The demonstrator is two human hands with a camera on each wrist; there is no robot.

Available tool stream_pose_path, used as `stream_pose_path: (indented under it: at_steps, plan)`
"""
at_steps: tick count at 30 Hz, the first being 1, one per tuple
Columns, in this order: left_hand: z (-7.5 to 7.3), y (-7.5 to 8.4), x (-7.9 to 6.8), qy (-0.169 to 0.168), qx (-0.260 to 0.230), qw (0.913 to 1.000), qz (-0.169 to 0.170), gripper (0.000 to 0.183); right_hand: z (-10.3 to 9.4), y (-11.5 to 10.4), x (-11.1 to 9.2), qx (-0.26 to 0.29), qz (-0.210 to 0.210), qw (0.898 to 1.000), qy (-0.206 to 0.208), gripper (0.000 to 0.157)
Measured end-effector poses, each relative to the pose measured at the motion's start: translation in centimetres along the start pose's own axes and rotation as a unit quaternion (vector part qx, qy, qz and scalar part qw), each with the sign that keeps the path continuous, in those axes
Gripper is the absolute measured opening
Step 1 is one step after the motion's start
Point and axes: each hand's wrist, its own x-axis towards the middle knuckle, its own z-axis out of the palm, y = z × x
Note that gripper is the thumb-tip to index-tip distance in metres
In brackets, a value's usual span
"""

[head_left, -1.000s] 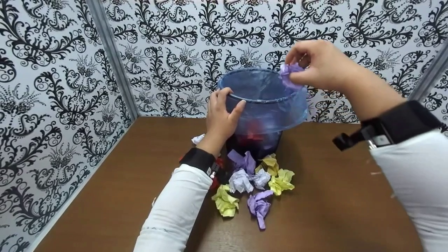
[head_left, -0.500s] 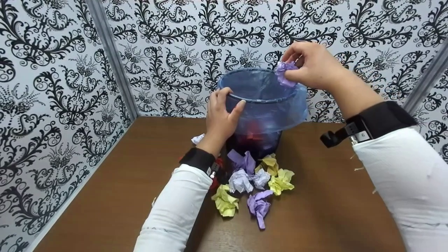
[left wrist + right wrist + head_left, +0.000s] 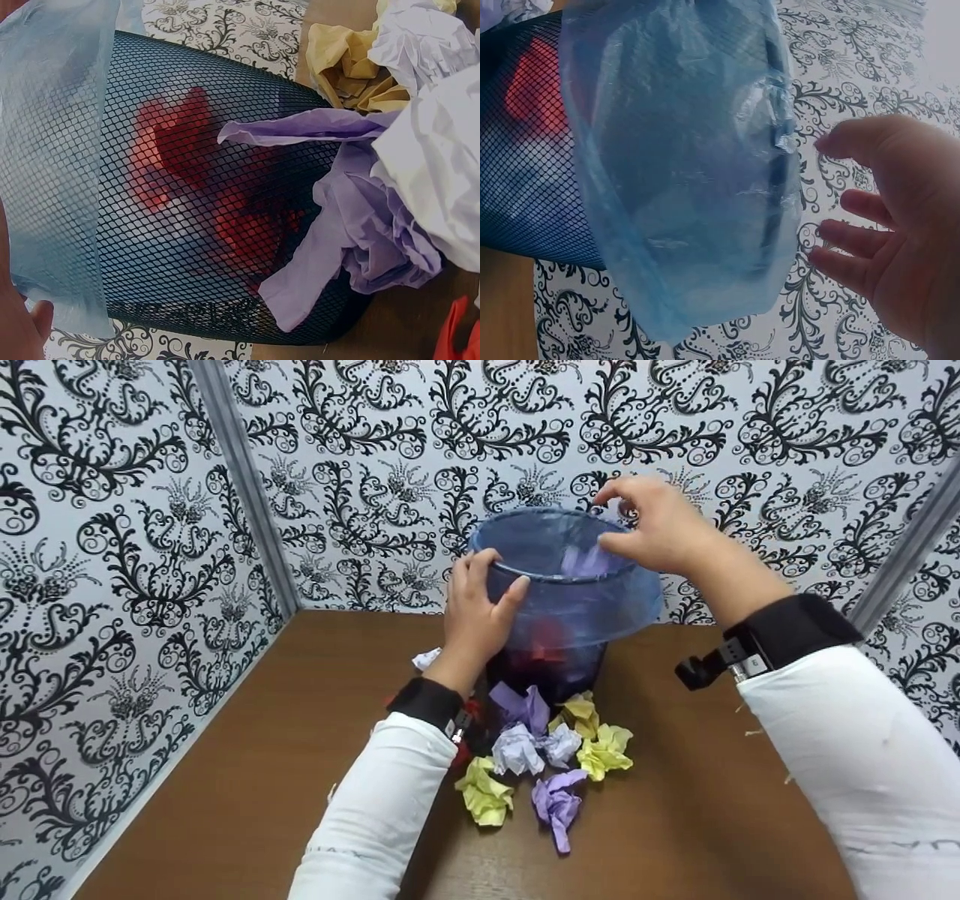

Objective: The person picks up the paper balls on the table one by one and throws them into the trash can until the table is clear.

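Observation:
A dark mesh wastebasket (image 3: 581, 671) stands on the table, lined with a translucent blue bag (image 3: 682, 165) folded over its rim. My left hand (image 3: 478, 607) grips the rim at the left, fingers over the edge and thumb outside. Above the rim's right side is my right hand (image 3: 660, 525), its fingers spread apart and holding nothing. A blurred purple crumpled paper (image 3: 589, 561) is just below that hand, inside the bag's mouth. Through the mesh, red crumpled paper (image 3: 180, 139) shows inside the basket, with something whitish beside it.
Crumpled papers lie before the basket: purple (image 3: 556, 806), yellow (image 3: 486, 793), white (image 3: 517, 750) and others. Some red paper is partly hidden by my left wrist. Patterned walls (image 3: 360, 510) enclose the brown table (image 3: 300, 750) at the back and left.
My right hand has moved left and down over the basket and let go of the purple crumpled paper, which has dropped into the bag's mouth. The left hand keeps its grip on the rim.

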Motion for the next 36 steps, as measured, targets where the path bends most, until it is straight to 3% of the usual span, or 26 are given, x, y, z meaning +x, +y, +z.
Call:
stream_pose_path:
  at_steps: [5, 12, 17, 22, 26, 30, 33, 36]
  plan:
    - [0.0, 0.1, -0.1, 0.0, 0.002, 1.0, 0.0, 0.063, -0.1, 0.1, -1.0, 0.009, -0.025, 1.0, 0.005, 0.055]
    - [0.1, 0.0, 0.0, 0.014, -0.006, 0.9997, 0.016, 0.061, -0.4, -0.6, -3.3, 0.009, -0.075, 0.997, 0.013, 0.049]
    - [0.1, 0.0, -0.1, 0.009, -0.003, 0.9999, 0.011, 0.062, 0.3, -0.7, -6.1, -0.003, -0.145, 0.988, 0.046, 0.04]
    - [0.0, 0.1, -0.1, 0.006, -0.003, 1.0, 0.006, 0.062, 2.5, 0.2, -9.6, -0.006, -0.193, 0.978, 0.077, 0.035]
    - [0.0, 0.0, -0.1, 0.003, -0.003, 1.0, 0.005, 0.062, 5.2, 1.6, -12.1, 0.013, -0.168, 0.985, 0.042, 0.039]
    - [0.1, -0.1, 0.0, 0.007, -0.003, 1.0, 0.005, 0.063, 8.5, 3.2, -13.7, 0.031, -0.086, 0.995, -0.037, 0.049]
    - [0.0, 0.0, 0.0, 0.009, -0.003, 0.9999, 0.005, 0.063, 11.1, 4.2, -14.4, 0.026, -0.023, 0.996, -0.087, 0.057]
    - [0.0, 0.0, 0.0, 0.008, -0.005, 0.9999, 0.005, 0.063, 13.3, 4.9, -15.0, 0.012, 0.009, 0.992, -0.126, 0.063]
